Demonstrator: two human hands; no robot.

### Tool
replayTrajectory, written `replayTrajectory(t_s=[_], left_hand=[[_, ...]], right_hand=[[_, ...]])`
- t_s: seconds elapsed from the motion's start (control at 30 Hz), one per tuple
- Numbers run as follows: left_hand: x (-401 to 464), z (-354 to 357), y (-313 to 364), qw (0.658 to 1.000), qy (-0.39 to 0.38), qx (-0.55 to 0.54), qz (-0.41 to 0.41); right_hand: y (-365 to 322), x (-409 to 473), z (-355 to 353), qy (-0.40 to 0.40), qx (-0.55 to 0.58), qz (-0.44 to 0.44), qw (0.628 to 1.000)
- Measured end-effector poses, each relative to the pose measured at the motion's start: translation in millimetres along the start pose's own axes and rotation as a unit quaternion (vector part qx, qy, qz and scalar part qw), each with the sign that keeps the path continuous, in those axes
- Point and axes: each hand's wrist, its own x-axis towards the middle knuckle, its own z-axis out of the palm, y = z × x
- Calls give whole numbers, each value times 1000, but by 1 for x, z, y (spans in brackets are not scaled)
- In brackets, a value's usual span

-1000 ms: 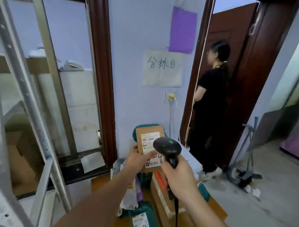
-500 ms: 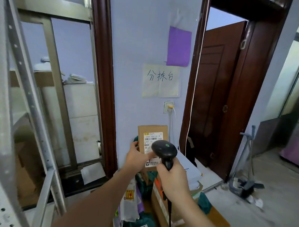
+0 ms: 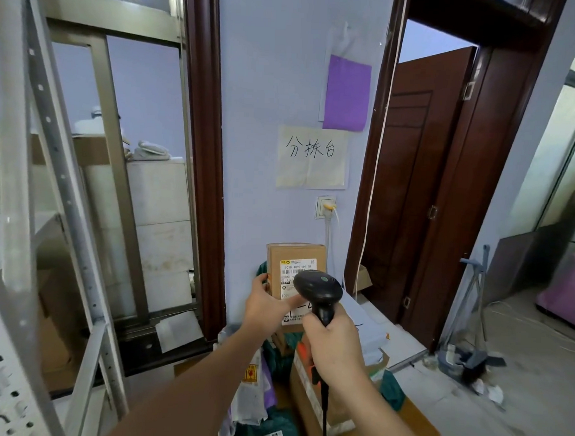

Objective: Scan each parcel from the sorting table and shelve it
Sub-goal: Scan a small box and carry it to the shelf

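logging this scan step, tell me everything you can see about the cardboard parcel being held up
The cardboard parcel is a small brown box of plain corrugated card, held upright in front of the lilac wall. A white shipping label with a barcode and printed digits covers its facing side, with a second white sticker lower down. The left hand grips its left edge, thumb across the front. The black handheld scanner, held in the right hand, hides the parcel's lower right part. It is lifted clear of the parcels piled below.

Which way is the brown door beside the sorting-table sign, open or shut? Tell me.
Open. The brown door is swung inward away from its frame, and pale wall shows through the gap above its top edge.
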Motion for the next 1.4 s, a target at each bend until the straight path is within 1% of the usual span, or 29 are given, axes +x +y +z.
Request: replayTrajectory(t_s=[0.17,0.27,0.4,0.5,0.73,1.0,1.13,1.23,1.33,1.4], left_hand=[[-5,-1,3,1000,5,7,0],[-8,-2,2,1000,12,8,-15],[-18,-11,-2,999,16,12,-31],[-32,-23,-2,999,25,20,-27],[-81,-60,13,1000,-9,10,-9],[-164,-117,15,998,-61,4,21],[-206,-153,10,998,-60,1,33],[-231,-183,6,998,-47,-4,36],[-258,-215,9,999,-18,0,42],[-278,-240,11,999,11,-1,39]], right_hand=[[-1,-5,-2,-2,-1,-3,1000],[-1,-10,-4,-9,-2,-1,1000],[-5,-22,-8,-22,-18,-1,1000],[-13,-41,-11,-19,-36,-9,999],[-45,-115,-9,20,-53,-35,998],[-69,-224,21,66,-63,-35,995],[-85,-275,35,37,-48,-44,997],[-96,-301,45,16,-57,-67,996],[-105,-323,56,-12,-63,-88,994],[-113,-338,63,-47,-53,-98,993]])
